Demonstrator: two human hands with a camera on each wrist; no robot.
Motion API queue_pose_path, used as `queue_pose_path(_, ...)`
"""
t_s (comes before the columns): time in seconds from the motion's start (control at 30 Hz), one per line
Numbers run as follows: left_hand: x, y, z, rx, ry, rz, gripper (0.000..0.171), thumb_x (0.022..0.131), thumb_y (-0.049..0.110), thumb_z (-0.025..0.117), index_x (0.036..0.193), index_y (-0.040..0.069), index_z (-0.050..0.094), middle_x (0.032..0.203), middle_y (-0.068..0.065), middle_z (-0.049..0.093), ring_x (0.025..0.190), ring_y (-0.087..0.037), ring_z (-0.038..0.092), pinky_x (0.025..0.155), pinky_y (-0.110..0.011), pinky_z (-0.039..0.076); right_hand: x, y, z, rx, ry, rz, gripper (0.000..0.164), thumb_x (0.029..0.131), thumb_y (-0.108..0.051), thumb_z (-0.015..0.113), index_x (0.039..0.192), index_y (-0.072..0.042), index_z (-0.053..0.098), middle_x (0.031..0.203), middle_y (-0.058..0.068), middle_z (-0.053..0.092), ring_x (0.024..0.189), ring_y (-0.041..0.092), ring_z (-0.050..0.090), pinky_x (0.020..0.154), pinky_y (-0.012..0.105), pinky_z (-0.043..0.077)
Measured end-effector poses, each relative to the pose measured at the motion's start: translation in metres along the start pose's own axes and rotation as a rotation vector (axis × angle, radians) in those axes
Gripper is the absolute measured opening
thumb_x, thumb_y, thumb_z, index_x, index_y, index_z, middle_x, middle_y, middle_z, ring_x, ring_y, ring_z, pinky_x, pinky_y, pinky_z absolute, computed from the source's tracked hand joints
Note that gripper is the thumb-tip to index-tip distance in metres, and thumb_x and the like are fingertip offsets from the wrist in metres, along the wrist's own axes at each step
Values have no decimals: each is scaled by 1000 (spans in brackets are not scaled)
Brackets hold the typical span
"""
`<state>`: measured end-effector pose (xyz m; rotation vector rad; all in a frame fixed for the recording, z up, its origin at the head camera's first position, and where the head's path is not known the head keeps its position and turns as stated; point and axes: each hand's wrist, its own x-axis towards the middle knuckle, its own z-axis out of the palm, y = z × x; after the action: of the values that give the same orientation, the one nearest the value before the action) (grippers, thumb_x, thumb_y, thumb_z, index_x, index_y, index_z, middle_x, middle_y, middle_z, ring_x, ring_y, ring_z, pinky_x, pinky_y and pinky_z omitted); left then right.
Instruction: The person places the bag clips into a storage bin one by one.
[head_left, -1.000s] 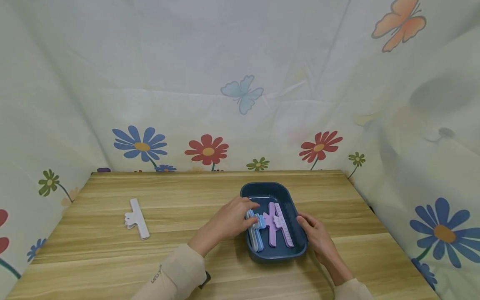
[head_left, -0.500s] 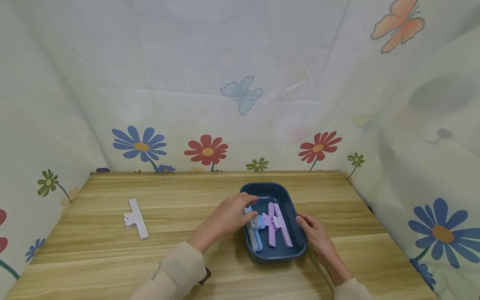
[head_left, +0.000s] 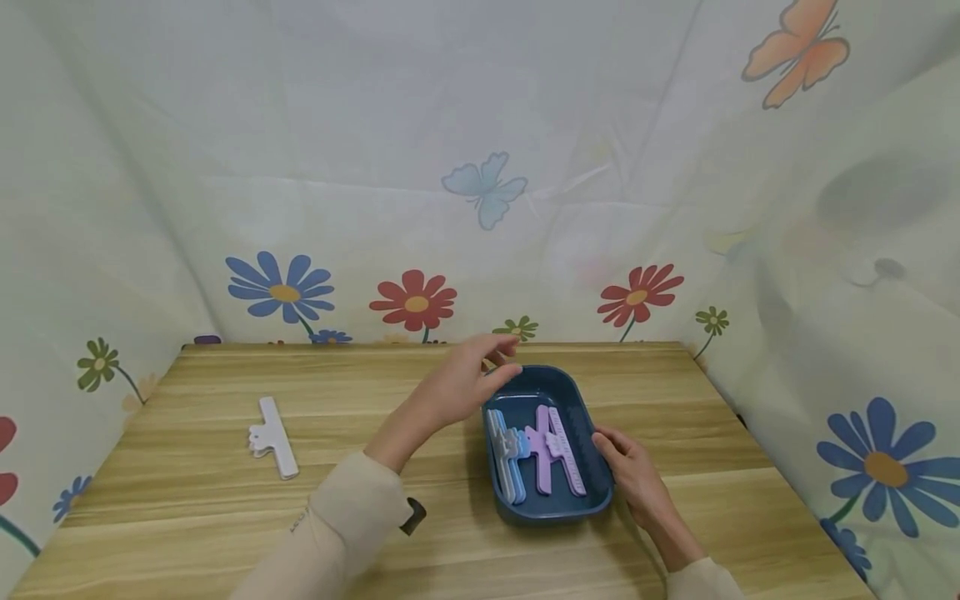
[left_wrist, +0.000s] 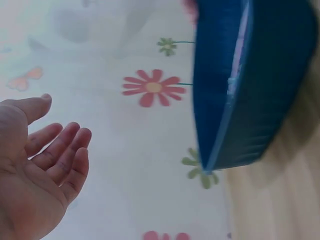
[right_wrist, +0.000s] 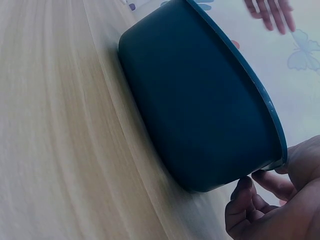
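My left hand (head_left: 461, 383) hangs over the far left rim of a dark blue plastic basin (head_left: 555, 515), its fingers loosely bent and nothing in them. The left wrist view shows the same hand (left_wrist: 47, 170) with its palm bare. On the basin's right side, my right hand (head_left: 633, 479) grips the rim, thumb over the edge and fingers (right_wrist: 242, 200) curled below it. Inside the basin lie a grey clip (head_left: 504, 467) leaning on a blue clip (head_left: 519, 483) along the left wall, then a purple clip (head_left: 543, 475) and a lighter lilac clip (head_left: 572, 471).
A white clip (head_left: 279, 442) lies by itself toward the left of the wooden table (head_left: 360, 375). Cloth with printed flowers and butterflies (head_left: 337, 125) hangs behind the table and along both sides.
My left hand has let go of the grey clip and risen up and away toward the far edge of the basin. The right hand stays on the rim; the basin has not moved.
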<state>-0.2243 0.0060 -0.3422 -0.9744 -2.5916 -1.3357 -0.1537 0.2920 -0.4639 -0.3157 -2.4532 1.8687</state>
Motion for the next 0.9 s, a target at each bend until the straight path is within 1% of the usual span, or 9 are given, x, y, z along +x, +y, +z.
queue_pose_path(0.1,7,10,-11,-7,49,68,48,101,20,70,145,8,58,125,-8,68,111,-21,66,96,-37,56,0,0,0,-2,0,0,44,109,-20,56,144,6,54,142,26,58,123,32,57,90,23,51)
queue_pose_path(0.2,13,20,-21,-5,94,127,48,100,18,71,144,6,58,123,-9,69,110,-21,67,94,-38,57,0,-1,0,-14,-5,-5,46,108,-22,56,145,6,54,142,26,57,124,33,56,91,25,51)
queue_pose_path(0.33,18,32,-31,3,133,175,48,100,17,70,145,4,58,126,-11,68,109,-22,67,94,-41,57,1,-1,1,-19,-12,-13,48,108,-24,57,145,7,53,143,26,56,125,33,56,92,27,51)
queue_pose_path(0.47,21,40,-37,10,149,189,47,100,17,70,145,5,58,128,-11,68,110,-22,66,94,-41,57,1,-1,1,-16,-14,-10,47,109,-23,56,145,6,53,144,26,56,125,33,56,91,26,51)
queue_pose_path(0.57,20,41,-39,16,151,184,47,100,17,70,144,6,59,129,-10,67,109,-21,67,94,-40,57,1,-1,1,-17,-13,-9,47,109,-23,56,145,6,53,144,26,56,125,33,56,90,25,51)
queue_pose_path(0.77,17,39,-39,20,152,176,47,100,18,71,144,6,60,130,-10,67,107,-20,67,93,-38,57,1,-1,1,-21,-13,-14,47,108,-23,57,145,7,53,143,26,56,124,33,57,89,24,51)
queue_pose_path(0.9,14,37,-42,18,167,179,47,99,17,72,142,5,61,130,-11,67,107,-21,67,92,-40,58,0,-1,0,-36,-13,-19,48,108,-25,57,145,6,53,144,26,55,127,33,55,92,25,50)
